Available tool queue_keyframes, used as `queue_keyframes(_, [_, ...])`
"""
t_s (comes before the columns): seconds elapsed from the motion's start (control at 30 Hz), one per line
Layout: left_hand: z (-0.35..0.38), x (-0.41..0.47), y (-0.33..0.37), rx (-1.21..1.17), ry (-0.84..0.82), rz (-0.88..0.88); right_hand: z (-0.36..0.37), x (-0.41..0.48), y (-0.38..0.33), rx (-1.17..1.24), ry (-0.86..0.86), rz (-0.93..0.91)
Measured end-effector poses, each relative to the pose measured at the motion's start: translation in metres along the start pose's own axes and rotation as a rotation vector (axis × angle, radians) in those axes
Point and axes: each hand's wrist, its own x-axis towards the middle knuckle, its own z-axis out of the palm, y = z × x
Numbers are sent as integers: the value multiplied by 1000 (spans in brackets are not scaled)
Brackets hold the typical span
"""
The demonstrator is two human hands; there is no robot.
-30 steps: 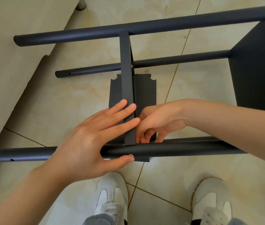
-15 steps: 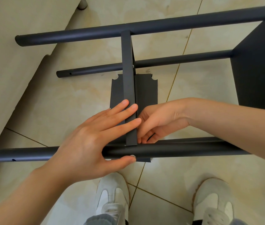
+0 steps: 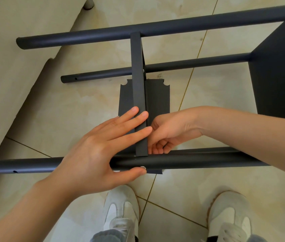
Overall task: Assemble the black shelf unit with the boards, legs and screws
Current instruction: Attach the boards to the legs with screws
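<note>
Shelf unit (image 3: 190,26) on its side on floor (image 3: 78,109). Left hand (image 3: 92,154): straight fingers flat on middle board (image 3: 137,75) edge, thumb under near leg (image 3: 199,159). Right hand (image 3: 169,133): fingers curled at that joint, grip unclear. Open floor leftward

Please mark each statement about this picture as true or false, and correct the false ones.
1. The left hand lays straight fingers on the edge of the thin upright black board. True.
2. The right hand holds a screwdriver. False: no tool shows; its fingers curl beside that board.
3. A flat black panel with notched corners lies on the beige floor tiles. True.
4. The person wears black shoes. False: the shoes are white.
</note>
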Motion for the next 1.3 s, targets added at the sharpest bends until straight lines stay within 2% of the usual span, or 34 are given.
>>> queue_keyframes(0.17, [0,0,0,-5,3,1,-1,-2,2,80,-28,-45])
queue_keyframes(0.43, [0,0,0,1,7,3,0,-1,1,16,-8,-26])
queue_keyframes(0.73, [2,0,-1,10,12,8,5,-7,1,89,-11,-39])
queue_keyframes(1.07, [4,0,-1,-2,54,22,22,-19,-15,-74,182,38])
queue_keyframes(1.3, [4,-1,-1,48,76,34,39,-39,-9,-72,383,-38])
